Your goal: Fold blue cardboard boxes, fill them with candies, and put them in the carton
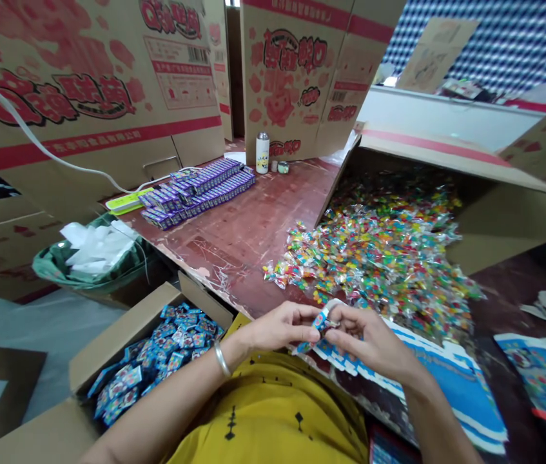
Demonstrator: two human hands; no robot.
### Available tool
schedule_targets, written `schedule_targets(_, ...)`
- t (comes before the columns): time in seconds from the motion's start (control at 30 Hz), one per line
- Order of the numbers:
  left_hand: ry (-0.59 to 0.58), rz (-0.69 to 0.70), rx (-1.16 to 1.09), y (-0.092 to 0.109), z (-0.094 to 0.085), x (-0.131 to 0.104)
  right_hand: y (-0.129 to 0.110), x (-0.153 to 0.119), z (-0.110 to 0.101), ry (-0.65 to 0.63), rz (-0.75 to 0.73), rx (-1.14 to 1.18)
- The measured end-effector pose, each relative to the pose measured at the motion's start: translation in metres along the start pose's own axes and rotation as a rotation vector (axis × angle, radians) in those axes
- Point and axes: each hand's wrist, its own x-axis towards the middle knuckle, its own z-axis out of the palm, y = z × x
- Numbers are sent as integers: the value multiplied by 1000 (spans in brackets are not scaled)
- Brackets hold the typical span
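1. Nearest the camera was a mustard-yellow garment (273, 412) with dark motifs, worn by the person, whose forearms reached forward on both sides of it
2. A small blue packet (320, 320) was up between the two hands, just in front of the garment, near the table's edge
3. The long axis of its visible part slanted, running from lower left, on the body side, to upper right, with the upper end toward the heap of clear-wrapped multicoloured sweets (389, 251); which end was the opening could not be told
4. The left hand (280, 327), a silver bangle (222, 358) at its wrist, pinched the packet between thumb and fingers
5. The right hand (367, 335) had its fingers curled in at the packet's right side; whether they gripped it or something small, I cannot tell
6. Flat blue-and-white bags (456, 386) lay overlapping beneath and beyond the right forearm
7. The sweets spilled from a tipped carton (485, 219) onto the reddish-brown table (273, 212)
8. Left of the body, an open cardboard box (108, 338) held many blue packets (171, 351)
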Motion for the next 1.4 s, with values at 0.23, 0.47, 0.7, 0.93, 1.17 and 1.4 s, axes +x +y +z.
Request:
schedule_targets(0.23, 364, 173, -37, -6, 7, 4, 15, 7, 19, 475, -35, 250)
schedule_targets(0.47, 722, 348, -19, -17, 28, 7, 17, 23, 60, 753, -110, 355)
schedule_targets(0.7, 544, 251, 189, -9, 19, -6, 28, 26, 64, 724, -150, 285)
schedule_targets(0.93, 497, 172, 167, -12, 13, -11, 28, 26, 60, 700, -181, 206)
schedule_targets(1.17, 628, 192, 142, -12, 19, -13, 20, 33, 47, 553, -145, 319)
schedule_targets(1.4, 559, 207, 246, -10, 19, -17, 26, 39, 30, 447, 14, 392)
